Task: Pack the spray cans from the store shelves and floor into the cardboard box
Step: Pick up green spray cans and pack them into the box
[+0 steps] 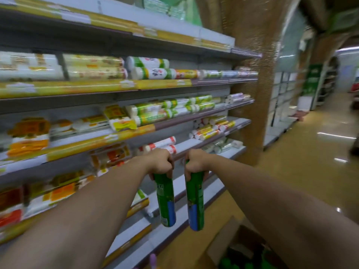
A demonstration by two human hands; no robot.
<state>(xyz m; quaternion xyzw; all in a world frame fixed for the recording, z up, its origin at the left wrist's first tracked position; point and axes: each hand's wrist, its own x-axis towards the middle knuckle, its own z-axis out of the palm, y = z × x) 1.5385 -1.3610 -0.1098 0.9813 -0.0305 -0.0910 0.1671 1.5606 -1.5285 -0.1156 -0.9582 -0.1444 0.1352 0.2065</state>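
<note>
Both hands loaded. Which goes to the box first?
Right, probably. The left hand grips the left can and the right hand the right can by their tops, but the cardboard box lies lower right, beneath the right forearm, farther from the left can.

Left can (165, 199), in my left hand (159, 162): looked smooth and glossy.
Right can (195, 202), in my right hand (196, 164): looked equally slick.
Cardboard box (219, 241), below my right hand: was matt board.
Floor (310, 152), right of my hands: shone, polished.
Rolls (151, 68), above my hands: wore glossy plastic wrap.
</note>
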